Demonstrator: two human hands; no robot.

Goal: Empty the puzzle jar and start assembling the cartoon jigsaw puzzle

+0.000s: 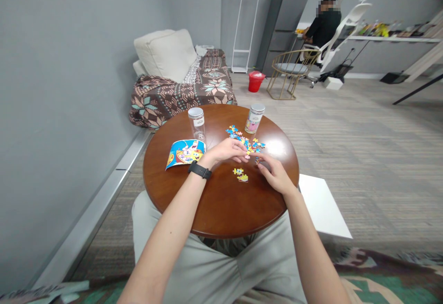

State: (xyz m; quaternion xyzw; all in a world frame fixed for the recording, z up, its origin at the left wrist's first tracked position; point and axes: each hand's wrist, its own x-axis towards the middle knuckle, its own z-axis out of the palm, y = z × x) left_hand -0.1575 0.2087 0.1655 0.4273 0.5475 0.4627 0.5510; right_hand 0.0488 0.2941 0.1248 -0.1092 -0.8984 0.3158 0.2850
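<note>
A loose pile of jigsaw puzzle pieces, blue, yellow and pink, lies on the round brown table. Over its near edge reaches my left hand, fingers stretched out and slightly parted, a black watch on the wrist. My right hand comes in from the right; its index finger points at the pile close to my left fingertips, and the thumb stands apart. Whether the fingertips touch single pieces is too small to tell. Nearer to me sit a few yellow-green puzzle pieces, apart from the pile.
On the table stand a clear lidded jar and a second jar with a coloured label. A curled cartoon picture sheet lies at left. Beyond are a sofa, red bin, wire chair and a seated person.
</note>
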